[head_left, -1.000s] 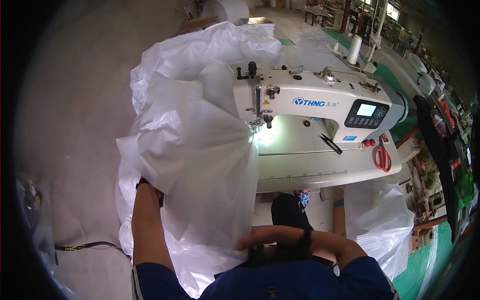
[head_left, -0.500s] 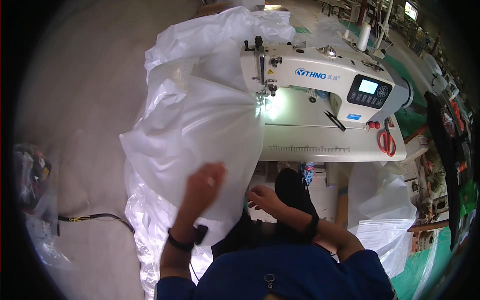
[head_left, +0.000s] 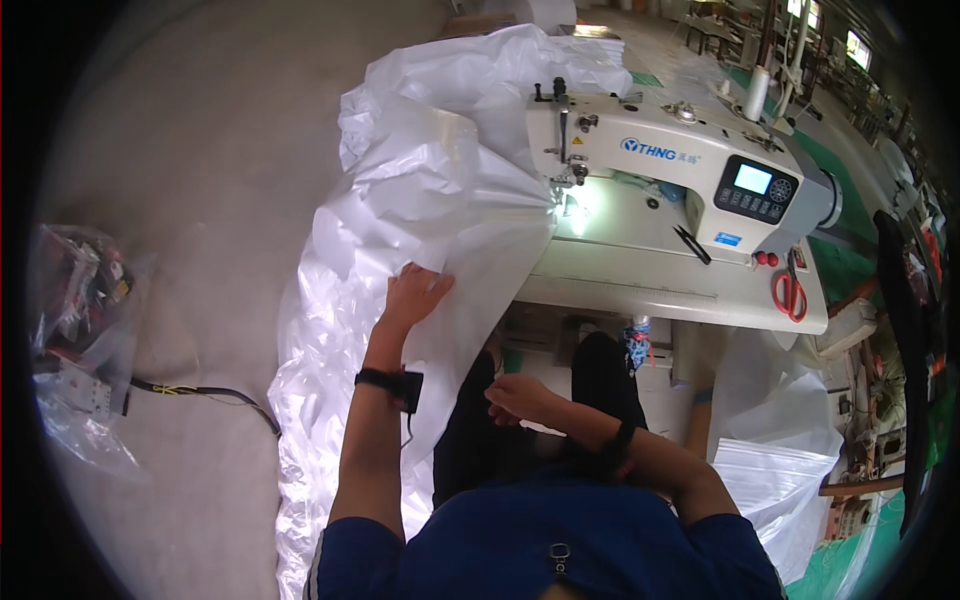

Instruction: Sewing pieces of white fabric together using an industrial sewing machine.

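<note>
A large white plastic sheet runs from under the needle of a white sewing machine and hangs down over the table's left side in shiny folds. On its near part lies my left hand, palm down, with the thumb held apart from the fingers. My right hand hovers over my lap near my dark-trousered knee, away from the sheet. Its fingers are curled in, and nothing shows between them. Beside the lit needle the sheet is drawn into creases.
On the machine table lie black thread snips and red-handled scissors. A thread cone stands behind. More white sheeting hangs at the right. A clear bag of mixed items and a black cable are at the left.
My left hand has moved forward and come down on the sheet, which is now more bunched beside the needle. My right hand stays over my lap. The whole view has shifted a little.
</note>
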The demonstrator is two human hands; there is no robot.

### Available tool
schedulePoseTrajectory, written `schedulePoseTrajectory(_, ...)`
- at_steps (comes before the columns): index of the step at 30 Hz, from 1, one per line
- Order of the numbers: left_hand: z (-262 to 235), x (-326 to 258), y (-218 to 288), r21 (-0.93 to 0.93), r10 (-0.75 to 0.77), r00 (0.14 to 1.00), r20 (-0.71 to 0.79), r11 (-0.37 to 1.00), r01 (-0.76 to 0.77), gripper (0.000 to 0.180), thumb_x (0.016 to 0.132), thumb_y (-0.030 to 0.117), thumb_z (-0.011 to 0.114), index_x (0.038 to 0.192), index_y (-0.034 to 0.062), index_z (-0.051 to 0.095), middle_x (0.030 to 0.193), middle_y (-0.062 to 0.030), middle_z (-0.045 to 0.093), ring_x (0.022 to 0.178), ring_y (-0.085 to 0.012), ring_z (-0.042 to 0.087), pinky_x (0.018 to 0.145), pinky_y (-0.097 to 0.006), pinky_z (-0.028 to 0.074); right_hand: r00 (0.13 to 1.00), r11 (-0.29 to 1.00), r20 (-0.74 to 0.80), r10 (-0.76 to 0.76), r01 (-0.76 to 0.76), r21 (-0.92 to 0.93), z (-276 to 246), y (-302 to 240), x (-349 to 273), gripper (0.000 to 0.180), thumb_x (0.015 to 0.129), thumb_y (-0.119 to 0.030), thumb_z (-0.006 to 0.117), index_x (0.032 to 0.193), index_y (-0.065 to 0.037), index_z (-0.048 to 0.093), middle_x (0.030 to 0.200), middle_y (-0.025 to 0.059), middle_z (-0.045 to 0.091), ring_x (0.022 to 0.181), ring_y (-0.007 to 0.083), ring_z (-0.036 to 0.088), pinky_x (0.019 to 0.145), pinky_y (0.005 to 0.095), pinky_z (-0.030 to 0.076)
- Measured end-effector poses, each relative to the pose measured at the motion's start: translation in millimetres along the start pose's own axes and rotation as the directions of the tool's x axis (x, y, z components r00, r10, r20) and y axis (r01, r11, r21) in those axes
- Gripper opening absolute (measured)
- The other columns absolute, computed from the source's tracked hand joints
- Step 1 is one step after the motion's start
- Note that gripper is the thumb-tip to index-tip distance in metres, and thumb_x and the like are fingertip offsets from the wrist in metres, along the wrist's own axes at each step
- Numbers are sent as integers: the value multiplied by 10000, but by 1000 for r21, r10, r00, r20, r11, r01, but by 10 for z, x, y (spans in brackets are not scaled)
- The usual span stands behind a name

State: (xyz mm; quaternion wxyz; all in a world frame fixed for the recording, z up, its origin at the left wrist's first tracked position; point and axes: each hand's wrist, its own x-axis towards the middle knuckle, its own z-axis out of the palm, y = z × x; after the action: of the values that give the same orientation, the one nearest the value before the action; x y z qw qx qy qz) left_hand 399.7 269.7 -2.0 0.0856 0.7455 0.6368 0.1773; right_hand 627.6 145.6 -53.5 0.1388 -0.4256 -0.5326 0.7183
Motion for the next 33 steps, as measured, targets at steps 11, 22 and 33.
schedulePoseTrajectory(11, 78, 281, 13, 225, 8, 999, -45, 974, 2, 536, 871, 517, 430, 1219, 124, 539, 1256, -73, 481, 1218, -269, 368, 957, -449, 257, 987, 997, -155, 34, -44, -60, 206, -209, 660, 436, 809, -418, 606, 803, 17, 618, 709, 77, 621, 629, 160, 604, 492, 283, 477)
schedulePoseTrajectory(22, 17, 493, -97, 289, 24, 999, 24, 957, -30, 457, 893, 463, 409, 1118, 112, 597, 1236, -30, 496, 1191, -226, 392, 964, -454, 266, 912, 910, 409, -32, 196, -366, -795, 501, -418, 407, 873, -305, 581, 1061, 55, 550, 877, 146, 647, 807, 219, 647, 738, 315, 517)
schedulePoseTrajectory(33, 126, 602, -355, 243, 128, 986, -106, 965, -99, 412, 911, 392, 371, 1006, 94, 638, 1075, -63, 587, 1090, -252, 462, 903, -437, 309, 979, 923, -135, -150, 90, -375, -72, 125, 416, 461, 787, -264, 644, 1147, -4, 524, 934, 168, 623, 871, 290, 606, 774, 385, 478)
